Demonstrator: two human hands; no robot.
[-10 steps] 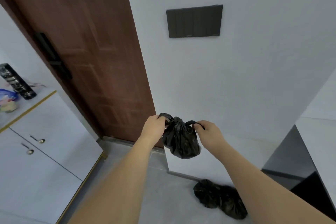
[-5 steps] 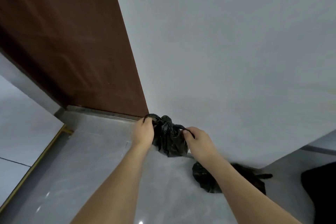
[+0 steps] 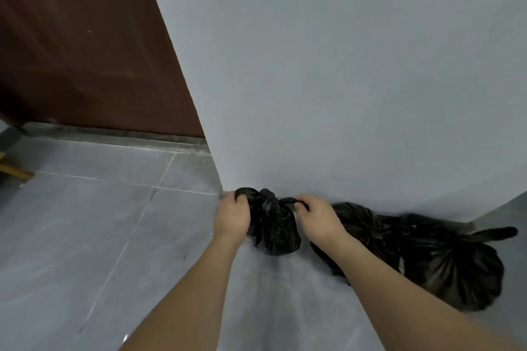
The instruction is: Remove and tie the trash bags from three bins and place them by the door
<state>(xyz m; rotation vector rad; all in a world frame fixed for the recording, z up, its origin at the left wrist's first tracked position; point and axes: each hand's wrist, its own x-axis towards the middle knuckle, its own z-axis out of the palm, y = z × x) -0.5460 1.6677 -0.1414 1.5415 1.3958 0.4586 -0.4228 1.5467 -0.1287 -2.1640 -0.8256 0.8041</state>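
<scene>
Beside door (image 3: 85,45): left hand (image 3: 231,216), right hand (image 3: 318,216) each grip small trash bag (image 3: 273,225) ties (two bags (image 3: 413,253) alongside).

3 black trash bags (image 3: 273,225), 2 hands (image 3: 231,216), 1 door (image 3: 85,43).

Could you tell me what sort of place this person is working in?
Probably the entryway of a home or flat: a dark brown door above a threshold, a grey tiled floor and a plain white wall, with tied black trash bags gathered at the wall's foot.
</scene>
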